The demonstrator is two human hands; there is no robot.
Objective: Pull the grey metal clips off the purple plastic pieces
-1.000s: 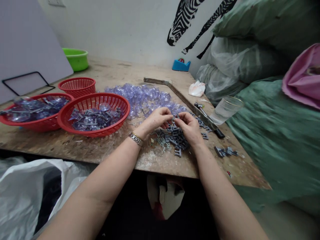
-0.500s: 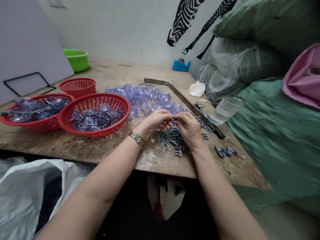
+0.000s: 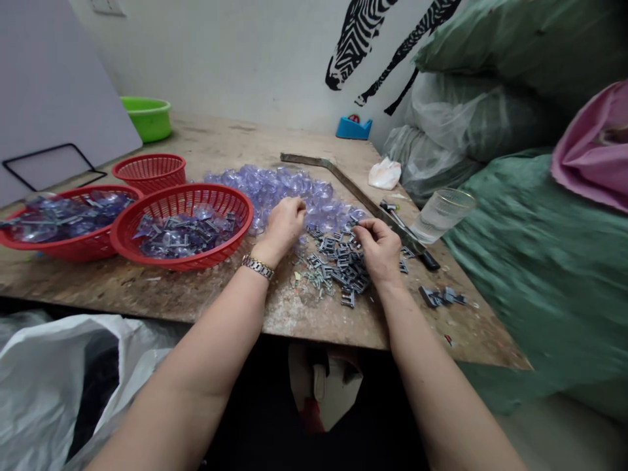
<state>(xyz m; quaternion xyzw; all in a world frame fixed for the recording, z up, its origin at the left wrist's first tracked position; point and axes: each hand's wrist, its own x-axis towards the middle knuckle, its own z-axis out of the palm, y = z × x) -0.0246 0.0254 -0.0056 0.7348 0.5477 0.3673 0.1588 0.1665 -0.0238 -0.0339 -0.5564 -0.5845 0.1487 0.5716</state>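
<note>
At the near edge of a pile of clear, violet-tinted plastic suction cups (image 3: pixel 275 183), my left hand (image 3: pixel 285 226) has its fingers curled together. What they hold, if anything, is hidden behind the hand. My right hand (image 3: pixel 381 250) pinches a small dark grey plastic piece (image 3: pixel 354 223) between thumb and forefinger. Below it lies a heap of similar dark grey frame-shaped pieces (image 3: pixel 346 265). Small silvery screws (image 3: pixel 318 275) are scattered left of that heap.
Left stand red baskets, one (image 3: pixel 184 258) filled with cups joined to grey pieces. A flat metal bar (image 3: pixel 350 183) with a black end lies behind my right hand, near a glass (image 3: pixel 444 212). Green sacks (image 3: pixel 530 261) crowd the table's right edge.
My hands, together before over the grey pieces, are apart. The left has moved left and away from me to the cups; the right has shifted slightly right.
</note>
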